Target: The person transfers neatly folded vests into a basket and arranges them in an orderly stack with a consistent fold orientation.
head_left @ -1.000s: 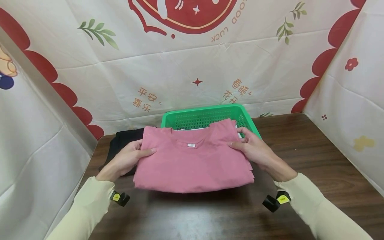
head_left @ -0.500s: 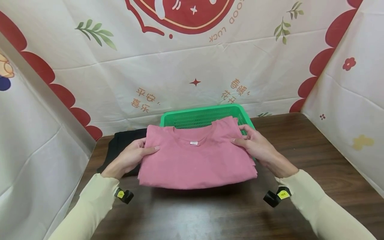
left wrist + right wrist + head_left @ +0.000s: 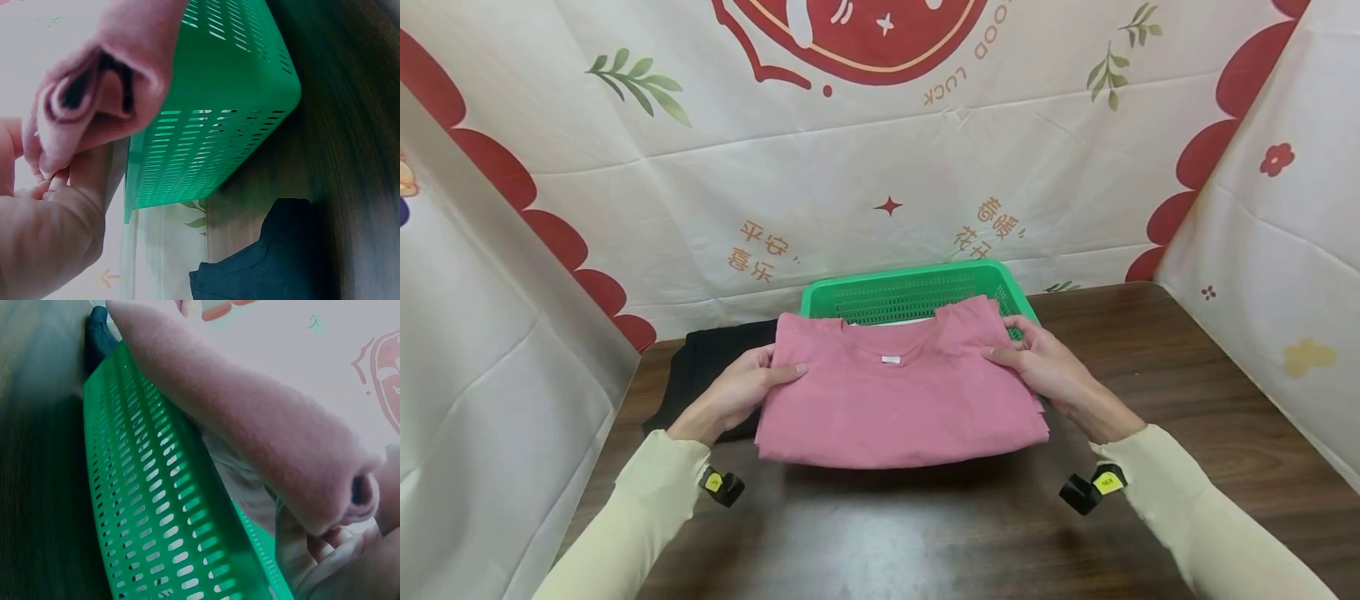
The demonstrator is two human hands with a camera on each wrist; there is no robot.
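Note:
A folded pink T-shirt [image 3: 902, 408], its neckline and white label facing up, hangs above the front of a green plastic basket [image 3: 895, 287]. My left hand [image 3: 737, 390] grips the shirt's left side, thumb on top and fingers beneath. On the opposite side my right hand [image 3: 1048, 367] holds it the same way. The left wrist view shows the rolled fold of the shirt [image 3: 119, 81] held beside the basket wall [image 3: 219, 94]. In the right wrist view the shirt [image 3: 250, 419] passes over the basket rim. Something whitish lies inside the basket, mostly hidden by the shirt.
Folded black cloth [image 3: 707, 358] lies on the wooden table [image 3: 865, 533] left of the basket, partly behind my left hand. A printed white cloth [image 3: 850, 167] hangs behind the table and along both sides. The table's brown surface [image 3: 1165, 358] extends to the right.
Both hands have shifted the pink shirt slightly to the right, the left hand moving more than the right. The grip looks the same, and the basket stays in place.

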